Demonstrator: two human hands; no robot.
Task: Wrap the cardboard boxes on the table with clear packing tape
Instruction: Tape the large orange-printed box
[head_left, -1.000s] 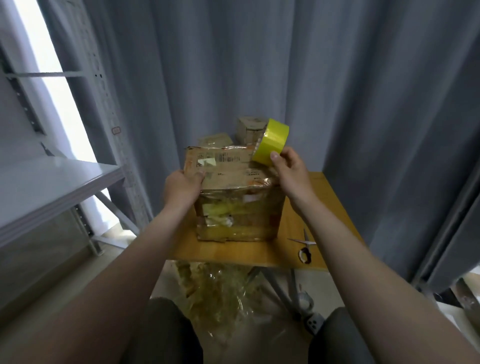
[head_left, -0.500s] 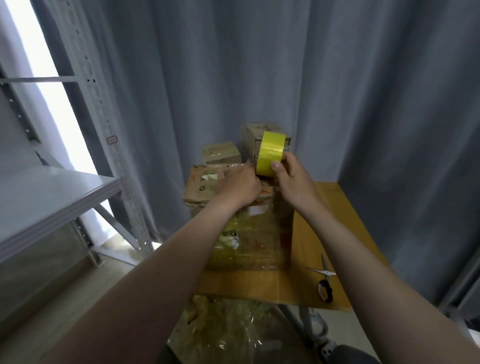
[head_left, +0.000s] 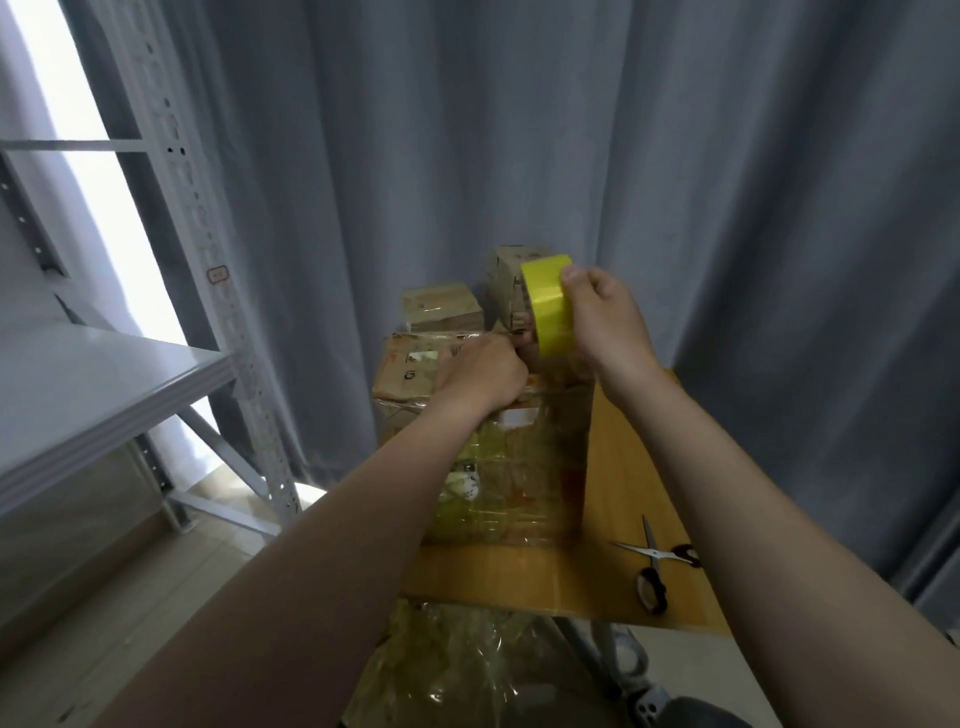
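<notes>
1. Right hand (head_left: 602, 322), centre right: fingers and thumb curled round the yellow-green tape roll (head_left: 548, 306), held upright above the far right corner of the large box
2. Left hand (head_left: 480, 371), centre: knuckles up on the large box top, fingers curled toward the roll's lower edge; whether they pinch tape cannot be told
3. Grey curtain (head_left: 571, 130): whole backdrop
4. White shelf rack (head_left: 104, 374): left edge
5. Wooden table (head_left: 623, 467): lower centre right
6. Large cardboard box (head_left: 509, 467): centre, on the table, glossy with tape
7. Crumpled clear film (head_left: 452, 660): bottom centre, below the table edge
8. Small cardboard boxes, two (head_left: 441, 306) (head_left: 506, 283): side by side behind the large box
9. Scissors (head_left: 654, 566): lower right, flat on the table, apart from the box
</notes>
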